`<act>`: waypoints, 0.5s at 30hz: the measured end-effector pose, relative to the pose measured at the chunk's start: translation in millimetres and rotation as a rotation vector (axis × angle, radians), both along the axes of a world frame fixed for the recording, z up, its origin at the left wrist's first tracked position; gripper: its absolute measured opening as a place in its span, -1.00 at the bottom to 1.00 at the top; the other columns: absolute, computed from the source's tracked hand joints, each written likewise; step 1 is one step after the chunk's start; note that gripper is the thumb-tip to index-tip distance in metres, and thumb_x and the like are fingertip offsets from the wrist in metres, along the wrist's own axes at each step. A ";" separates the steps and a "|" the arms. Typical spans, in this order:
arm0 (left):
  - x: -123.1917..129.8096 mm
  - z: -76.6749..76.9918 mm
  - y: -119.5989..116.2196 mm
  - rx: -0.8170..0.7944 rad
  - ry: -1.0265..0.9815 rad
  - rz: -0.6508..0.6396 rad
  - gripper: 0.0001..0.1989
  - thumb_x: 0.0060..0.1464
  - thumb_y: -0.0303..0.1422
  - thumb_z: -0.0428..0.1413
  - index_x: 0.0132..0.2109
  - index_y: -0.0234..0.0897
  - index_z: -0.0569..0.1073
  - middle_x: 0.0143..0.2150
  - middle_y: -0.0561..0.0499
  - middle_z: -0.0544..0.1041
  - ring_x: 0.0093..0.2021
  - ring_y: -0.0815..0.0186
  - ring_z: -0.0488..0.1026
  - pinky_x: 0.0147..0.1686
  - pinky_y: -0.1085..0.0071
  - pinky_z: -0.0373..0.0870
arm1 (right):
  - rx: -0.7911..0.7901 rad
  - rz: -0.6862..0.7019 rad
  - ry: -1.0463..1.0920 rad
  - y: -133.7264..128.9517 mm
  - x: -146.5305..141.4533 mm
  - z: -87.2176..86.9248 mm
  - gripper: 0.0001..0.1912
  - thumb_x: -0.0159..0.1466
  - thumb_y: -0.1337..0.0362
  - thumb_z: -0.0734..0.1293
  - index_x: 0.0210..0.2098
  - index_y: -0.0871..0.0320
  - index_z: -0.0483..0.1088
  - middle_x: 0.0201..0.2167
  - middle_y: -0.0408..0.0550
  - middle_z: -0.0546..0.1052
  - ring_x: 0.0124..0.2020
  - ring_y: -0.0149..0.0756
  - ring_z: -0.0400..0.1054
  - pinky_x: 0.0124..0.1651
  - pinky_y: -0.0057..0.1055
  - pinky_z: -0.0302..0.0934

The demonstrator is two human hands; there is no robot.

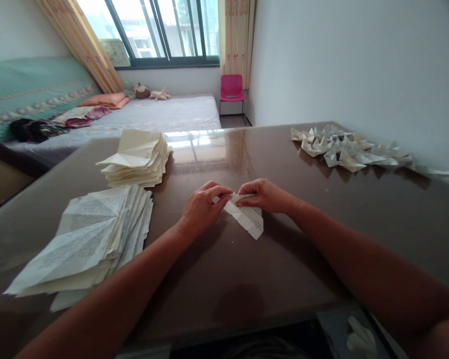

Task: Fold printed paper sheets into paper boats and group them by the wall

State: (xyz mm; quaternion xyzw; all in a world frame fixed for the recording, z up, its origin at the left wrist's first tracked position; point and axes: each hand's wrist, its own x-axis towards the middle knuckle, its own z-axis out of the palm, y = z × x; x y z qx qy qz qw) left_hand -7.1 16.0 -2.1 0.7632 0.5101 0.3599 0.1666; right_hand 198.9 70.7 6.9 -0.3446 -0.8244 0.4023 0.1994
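Observation:
A folded sheet of printed paper (pixel 247 218) is held between my two hands over the middle of the brown table (pixel 209 279). My left hand (pixel 206 203) pinches its upper left corner between thumb and fingers. On the other side, my right hand (pixel 260 194) grips the top edge, thumb and fingers closed on it. One pointed end of the paper angles down toward me, with print showing near its right edge. The fingers cover the upper folds.
Left of my hands lie a stack of creased printed sheets (pixel 93 224) and, behind it, a stack of cream paper (pixel 138 154). Several folded paper pieces (pixel 344 149) sit at the far right by the wall. Beyond are a bed (pixel 187 112) and a pink chair (pixel 232 89).

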 end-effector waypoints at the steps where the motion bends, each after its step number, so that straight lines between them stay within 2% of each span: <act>1: -0.7 0.8 0.8 -0.014 -0.002 -0.002 -0.76 0.15 -0.22 0.06 -0.17 -0.20 0.56 -0.22 0.00 0.51 -0.34 0.39 0.43 -0.36 0.50 0.37 | 0.021 -0.013 0.000 -0.3 0.1 0.3 -0.71 0.10 0.10 0.38 -0.39 0.24 0.51 -0.54 -0.18 0.43 -0.45 -0.44 0.21 -0.42 -0.53 0.06; 9: -4.2 11.0 3.0 -0.225 -0.159 -0.045 -0.74 0.08 -0.28 0.08 -0.19 -0.30 0.59 -0.38 0.01 0.59 -0.40 0.35 0.46 -0.38 0.48 0.38 | 0.105 -0.058 -0.027 -2.0 0.4 3.2 -0.73 0.12 0.10 0.37 -0.38 0.21 0.53 -0.52 -0.17 0.47 -0.44 -0.41 0.27 -0.40 -0.52 0.07; 15: -1.0 8.5 2.0 -0.199 -0.121 -0.010 -0.76 0.03 -0.33 0.08 -0.23 -0.30 0.59 -0.35 -0.01 0.60 -0.37 0.33 0.48 -0.40 0.50 0.38 | 0.140 -0.064 -0.076 -3.4 0.0 3.9 -0.75 0.12 0.12 0.38 -0.38 0.19 0.53 -0.53 -0.17 0.48 -0.45 -0.41 0.28 -0.41 -0.51 0.05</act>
